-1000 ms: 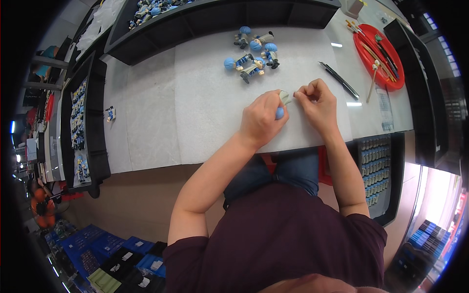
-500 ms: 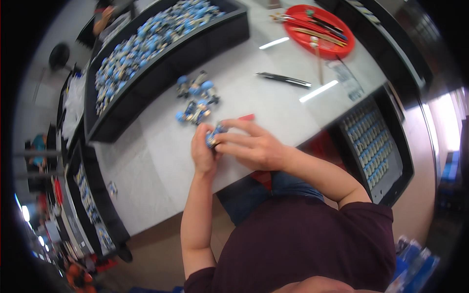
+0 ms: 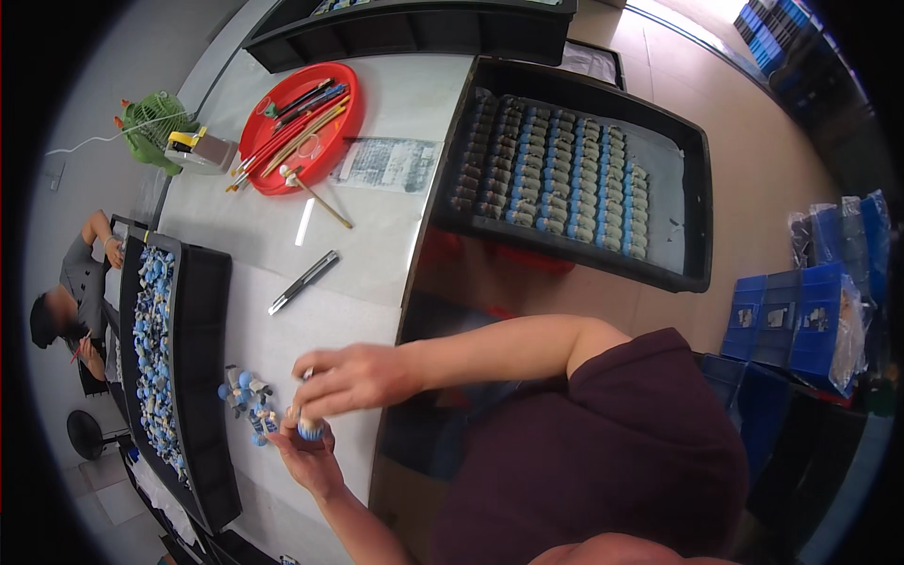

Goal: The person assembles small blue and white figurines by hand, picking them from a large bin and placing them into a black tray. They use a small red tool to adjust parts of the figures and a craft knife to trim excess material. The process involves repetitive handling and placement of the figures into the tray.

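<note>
"Blue-headed figurine has swung toward the view's half past seven?"

"Yes, left hand closed around it; right hand half-curled over it, grip unclear. Loose figurines lie at its ten o'clock."

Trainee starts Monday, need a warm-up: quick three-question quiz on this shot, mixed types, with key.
1. Multiple choice. The person's left hand holds: A) a brush; B) a blue-headed figurine; C) a roll of tape.

2. True or false: the black pen lies outside the round red tray.

3. Fill in: in the black tray beside the table, the small pieces are laid out in neat ____.

Key: 1 B; 2 true; 3 rows.
</note>
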Demonstrator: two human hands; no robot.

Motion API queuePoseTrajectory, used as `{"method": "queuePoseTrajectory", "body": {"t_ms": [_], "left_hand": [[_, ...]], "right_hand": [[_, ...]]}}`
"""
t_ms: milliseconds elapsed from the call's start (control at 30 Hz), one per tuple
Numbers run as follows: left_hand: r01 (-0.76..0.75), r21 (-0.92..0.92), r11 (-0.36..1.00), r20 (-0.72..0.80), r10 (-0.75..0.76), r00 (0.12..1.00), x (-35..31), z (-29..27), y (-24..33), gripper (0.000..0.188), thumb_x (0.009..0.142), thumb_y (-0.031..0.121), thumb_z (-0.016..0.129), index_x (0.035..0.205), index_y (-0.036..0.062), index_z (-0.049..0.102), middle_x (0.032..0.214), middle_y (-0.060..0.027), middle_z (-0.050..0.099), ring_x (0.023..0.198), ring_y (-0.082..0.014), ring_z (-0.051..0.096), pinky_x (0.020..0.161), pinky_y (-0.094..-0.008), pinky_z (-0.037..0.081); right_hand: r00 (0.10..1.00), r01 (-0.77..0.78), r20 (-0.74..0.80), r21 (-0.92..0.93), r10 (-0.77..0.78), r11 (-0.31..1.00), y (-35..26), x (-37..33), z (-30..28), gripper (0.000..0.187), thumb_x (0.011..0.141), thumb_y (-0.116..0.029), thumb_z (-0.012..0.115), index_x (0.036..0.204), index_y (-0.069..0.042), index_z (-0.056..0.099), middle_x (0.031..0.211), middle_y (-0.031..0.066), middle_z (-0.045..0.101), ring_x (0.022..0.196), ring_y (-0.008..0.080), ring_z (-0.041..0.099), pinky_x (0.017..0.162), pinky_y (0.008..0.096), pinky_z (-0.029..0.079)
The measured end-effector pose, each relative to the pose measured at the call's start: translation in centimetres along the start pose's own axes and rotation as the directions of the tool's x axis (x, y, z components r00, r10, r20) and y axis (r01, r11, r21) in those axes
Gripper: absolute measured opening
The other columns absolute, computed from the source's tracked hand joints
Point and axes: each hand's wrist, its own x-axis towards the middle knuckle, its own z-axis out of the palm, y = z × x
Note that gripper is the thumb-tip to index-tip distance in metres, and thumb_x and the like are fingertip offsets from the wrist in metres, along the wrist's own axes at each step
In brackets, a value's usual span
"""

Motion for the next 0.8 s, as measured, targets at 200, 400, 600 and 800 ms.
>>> {"method": "queuePoseTrajectory", "body": {"t_ms": [200, 400, 600, 800], "left_hand": [[-0.079, 0.519, 0.851, -0.213, 0.218, 0.952, -0.5, 4.9, -1.3, 0.038, 0.099, 0.032, 0.032, 0.093, 0.0015, 0.054, 0.089, -0.0071, 0.055, 0.05, -0.0058, 0.039, 0.043, -0.017, 0.027], [0.072, 0.563, 0.824, -0.458, 0.239, 0.856, -2.2, 3.2, -5.4, 0.023, 0.098, 0.02, 0.038, 0.092, 0.003, 0.053, 0.08, -0.0013, 0.053, 0.05, -0.0025, 0.034, 0.044, -0.0169, 0.023], [-0.027, 0.66, 0.751, -0.385, 0.368, 0.846, -1.5, 4.3, -6.0, 0.022, 0.097, 0.018, 0.04, 0.091, 0.0011, 0.052, 0.082, -0.0014, 0.053, 0.05, -0.0029, 0.033, 0.045, -0.0167, 0.024], [-0.005, 0.677, 0.736, -0.4, 0.374, 0.837, -1.4, 4.1, -6.3, 0.021, 0.097, 0.018, 0.041, 0.091, 0.0015, 0.052, 0.084, -0.0012, 0.054, 0.05, -0.0027, 0.032, 0.046, -0.017, 0.025]], "right_hand": [[0.748, -0.568, -0.584, -0.319, 0.315, 0.759, 4.7, -6.8, -20.3, 0.029, 0.071, 0.01, 0.061, 0.095, -0.006, 0.064, 0.095, 0.0092, 0.066, 0.088, 0.0235, 0.063, 0.075, 0.0338, 0.05], [0.291, -0.937, -0.925, -0.326, 0.244, -0.122, 4.1, -25.2, -43.7, 0.027, 0.074, -0.006, 0.068, 0.1, -0.009, 0.068, 0.091, 0.0073, 0.069, 0.083, 0.015, 0.065, 0.071, 0.028, 0.049], [0.115, -0.788, -0.942, -0.28, 0.315, -0.548, 3.0, -35.3, -50.0, 0.027, 0.074, -0.011, 0.067, 0.1, -0.017, 0.069, 0.096, 0.014, 0.065, 0.092, 0.0322, 0.062, 0.082, 0.04, 0.047], [0.008, -0.758, -0.929, -0.247, 0.369, -0.604, 5.3, -36.5, -50.5, 0.027, 0.075, -0.01, 0.064, 0.101, -0.018, 0.069, 0.099, 0.0147, 0.065, 0.094, 0.0323, 0.061, 0.083, 0.0395, 0.048]]}}
